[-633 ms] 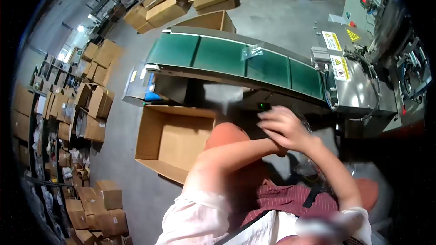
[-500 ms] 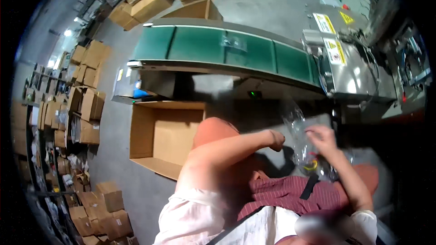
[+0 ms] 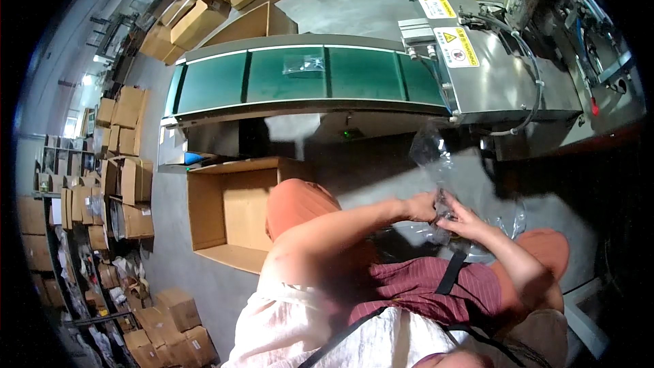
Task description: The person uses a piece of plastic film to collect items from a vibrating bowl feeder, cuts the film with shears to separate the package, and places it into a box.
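My left hand (image 3: 418,206) is closed, its fingertips against a crumpled piece of clear plastic (image 3: 443,203). From the other side my right hand (image 3: 466,221) pinches the same plastic, thumb and fingers nearly meeting the left hand. A clear plastic strip or bag (image 3: 432,153) stretches up from my hands toward the machine's lower edge. More clear plastic (image 3: 511,221) lies spread beside my right forearm and over my lap. Whether anything sits inside the plastic between my fingers is hidden.
A green conveyor belt (image 3: 286,87) runs across ahead, carrying a small clear packet (image 3: 304,66). It meets a metal machine (image 3: 507,88) with warning labels at right. An open cardboard box (image 3: 245,215) stands left of my knee. Stacked cartons (image 3: 129,184) line the far left.
My hands have come together: the right moved left and down, the left slightly right, both now on the plastic. The view has shifted, so the conveyor and machine sit farther left.
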The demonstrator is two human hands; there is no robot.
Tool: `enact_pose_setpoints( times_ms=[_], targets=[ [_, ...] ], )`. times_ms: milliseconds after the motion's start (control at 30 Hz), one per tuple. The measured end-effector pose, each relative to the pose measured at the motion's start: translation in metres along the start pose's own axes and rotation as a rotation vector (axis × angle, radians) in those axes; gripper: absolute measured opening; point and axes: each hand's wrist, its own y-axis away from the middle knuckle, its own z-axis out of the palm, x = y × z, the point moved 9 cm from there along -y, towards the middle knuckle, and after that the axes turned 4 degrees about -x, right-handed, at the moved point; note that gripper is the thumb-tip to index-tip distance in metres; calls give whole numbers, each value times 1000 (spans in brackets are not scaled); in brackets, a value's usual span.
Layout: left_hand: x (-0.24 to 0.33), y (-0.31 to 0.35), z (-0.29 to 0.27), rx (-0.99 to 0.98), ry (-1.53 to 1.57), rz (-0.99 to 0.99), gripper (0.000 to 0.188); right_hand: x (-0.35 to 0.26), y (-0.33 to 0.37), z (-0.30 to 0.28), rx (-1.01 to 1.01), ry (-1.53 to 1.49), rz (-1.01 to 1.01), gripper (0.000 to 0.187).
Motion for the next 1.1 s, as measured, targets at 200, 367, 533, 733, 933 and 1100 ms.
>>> enact_pose_setpoints(
  times_ms=[200,367,533,733,933,1100],
  targets=[
    [8,-4,1,105,241,167,72,-33,11,-17,65,-271,-81,78],
    [21,6,-9,29,119,36,66,-59,22,-26,213,-194,-187,71],
    [21,1,-14,122,-163,10,87,-67,39,-45,338,-62,-158,72],
    [21,28,-27,165,-118,104,109,-83,41,-87,635,-148,-236,70],
    [36,31,-8,98,440,55,57,-87,42,-67,325,-581,-250,73],
    [53,56,-32,156,751,168,25,-56,38,-91,250,-390,-276,78]
  ],
)
